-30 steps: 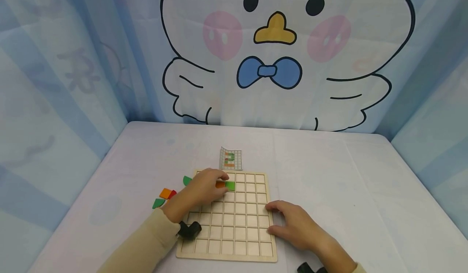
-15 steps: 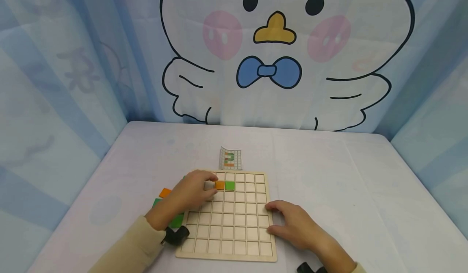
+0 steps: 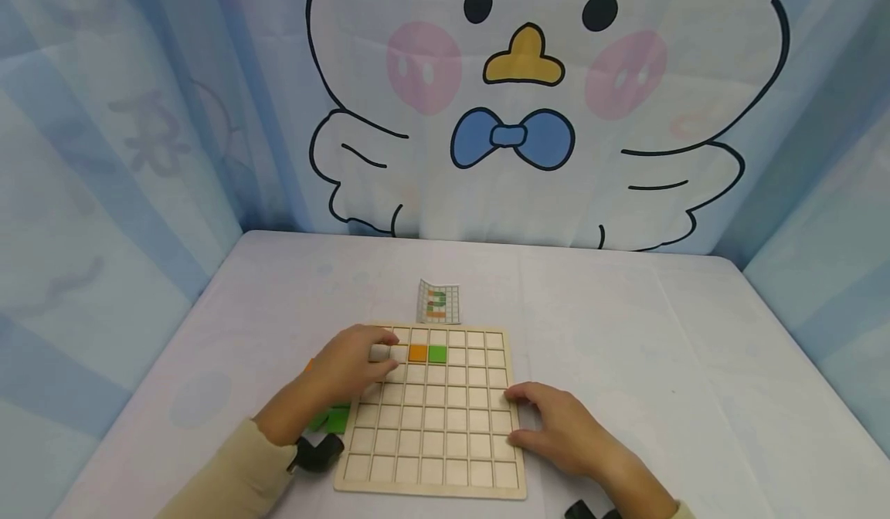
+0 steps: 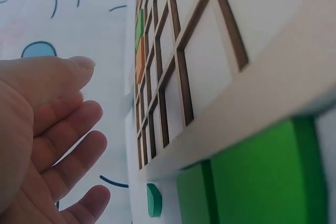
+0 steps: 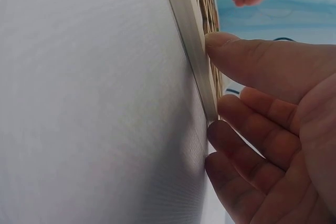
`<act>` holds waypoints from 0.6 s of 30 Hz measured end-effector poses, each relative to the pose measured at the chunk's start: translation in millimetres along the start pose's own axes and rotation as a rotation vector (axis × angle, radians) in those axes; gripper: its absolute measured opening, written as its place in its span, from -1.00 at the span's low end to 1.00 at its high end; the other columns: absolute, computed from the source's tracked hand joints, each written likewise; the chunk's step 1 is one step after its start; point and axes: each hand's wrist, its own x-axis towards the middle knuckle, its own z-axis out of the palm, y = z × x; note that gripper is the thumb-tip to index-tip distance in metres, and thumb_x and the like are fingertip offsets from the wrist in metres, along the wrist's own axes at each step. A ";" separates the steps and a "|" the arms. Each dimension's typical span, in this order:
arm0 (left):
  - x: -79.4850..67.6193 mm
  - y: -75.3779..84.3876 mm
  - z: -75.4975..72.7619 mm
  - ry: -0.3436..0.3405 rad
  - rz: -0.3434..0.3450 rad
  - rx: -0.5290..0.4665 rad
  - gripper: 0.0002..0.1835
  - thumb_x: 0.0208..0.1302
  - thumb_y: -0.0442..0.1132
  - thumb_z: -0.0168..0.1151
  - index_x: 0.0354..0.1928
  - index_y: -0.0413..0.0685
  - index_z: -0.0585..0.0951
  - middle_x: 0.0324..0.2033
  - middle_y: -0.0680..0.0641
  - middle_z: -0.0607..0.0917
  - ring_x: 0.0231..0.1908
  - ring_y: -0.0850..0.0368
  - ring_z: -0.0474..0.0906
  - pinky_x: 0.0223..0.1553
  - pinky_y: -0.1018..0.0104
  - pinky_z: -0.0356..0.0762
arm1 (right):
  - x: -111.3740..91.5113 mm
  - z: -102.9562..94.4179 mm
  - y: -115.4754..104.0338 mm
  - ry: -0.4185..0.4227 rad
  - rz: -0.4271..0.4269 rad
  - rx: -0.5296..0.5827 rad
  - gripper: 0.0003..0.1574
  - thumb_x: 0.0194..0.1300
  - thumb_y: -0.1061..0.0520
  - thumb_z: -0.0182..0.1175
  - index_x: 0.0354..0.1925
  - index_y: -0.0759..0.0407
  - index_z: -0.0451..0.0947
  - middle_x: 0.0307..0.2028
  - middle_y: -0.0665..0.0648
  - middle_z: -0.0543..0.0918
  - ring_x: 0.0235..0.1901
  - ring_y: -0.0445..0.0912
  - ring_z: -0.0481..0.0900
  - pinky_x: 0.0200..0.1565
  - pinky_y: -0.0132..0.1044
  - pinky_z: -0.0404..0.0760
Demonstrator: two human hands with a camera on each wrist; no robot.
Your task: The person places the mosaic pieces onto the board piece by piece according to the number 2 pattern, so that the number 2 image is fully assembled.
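Observation:
A wooden grid board (image 3: 445,418) lies on the table, with an orange square tile (image 3: 418,353) and a green square tile (image 3: 437,354) side by side in its second row from the back. My left hand (image 3: 344,364) hovers over the board's back left part, thumb and fingers apart. Nothing is between them in the left wrist view. At the board's right edge rests my right hand (image 3: 559,430), thumb and fingertips (image 5: 220,40) touching the rim, fingers loosely bent. Thick green tiles (image 4: 257,177) lie beside the left rim, partly hidden by my left arm in the head view.
Behind the board stands a small folded pattern card (image 3: 439,303) with a coloured grid. An orange piece (image 3: 309,364) peeks out behind my left wrist. A small green piece (image 4: 154,200) lies farther along the left rim. A printed curtain (image 3: 514,117) hangs behind the table.
My left hand has drawn back leftward off the orange tile, uncovering it beside the green one. Its forearm now covers more of the loose pieces. The right hand has stayed at the board's edge.

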 end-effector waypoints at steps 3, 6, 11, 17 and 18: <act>-1.6 -1.6 -2.6 0.001 -0.022 0.020 -0.66 0.29 -0.20 0.38 0.06 -0.18 0.67 0.04 -0.12 0.68 0.16 -0.15 0.52 0.19 -0.06 0.44 | -0.3 0.0 0.0 0.000 0.000 0.001 -0.42 0.20 0.00 0.42 0.14 0.15 0.55 0.10 0.00 0.62 0.16 0.02 0.55 0.19 0.09 0.45; -3.4 -5.0 -5.0 0.004 -0.032 0.029 -0.66 0.28 -0.21 0.38 0.05 -0.19 0.67 0.02 -0.12 0.69 0.15 -0.15 0.52 0.20 -0.07 0.43 | -0.7 -0.1 -0.1 -0.001 -0.001 0.006 -0.42 0.20 -0.01 0.42 0.14 0.14 0.55 0.10 -0.01 0.62 0.17 0.01 0.54 0.19 0.08 0.45; -9.1 -12.6 -7.9 0.005 -0.074 0.000 -0.67 0.29 -0.21 0.37 0.06 -0.16 0.67 0.05 -0.11 0.67 0.18 -0.15 0.50 0.20 -0.08 0.43 | -1.0 -0.5 -0.8 -0.001 -0.002 0.010 -0.42 0.21 -0.01 0.42 0.14 0.15 0.55 0.10 0.00 0.62 0.17 0.02 0.54 0.19 0.09 0.44; -16.1 -19.9 -10.7 -0.008 -0.080 -0.020 -0.66 0.30 -0.21 0.36 0.08 -0.17 0.67 0.07 -0.13 0.66 0.20 -0.17 0.48 0.21 -0.11 0.42 | -1.1 -0.7 -1.2 -0.001 0.002 0.013 -0.42 0.20 -0.01 0.42 0.14 0.15 0.55 0.10 0.00 0.62 0.18 0.03 0.54 0.20 0.09 0.44; -16.9 -21.3 -11.3 -0.008 -0.076 -0.020 -0.66 0.31 -0.22 0.35 0.08 -0.18 0.66 0.07 -0.14 0.66 0.19 -0.18 0.48 0.21 -0.11 0.42 | -1.1 -0.7 -1.3 -0.001 0.002 0.014 -0.42 0.21 -0.01 0.42 0.14 0.15 0.55 0.10 0.00 0.62 0.18 0.03 0.53 0.20 0.09 0.43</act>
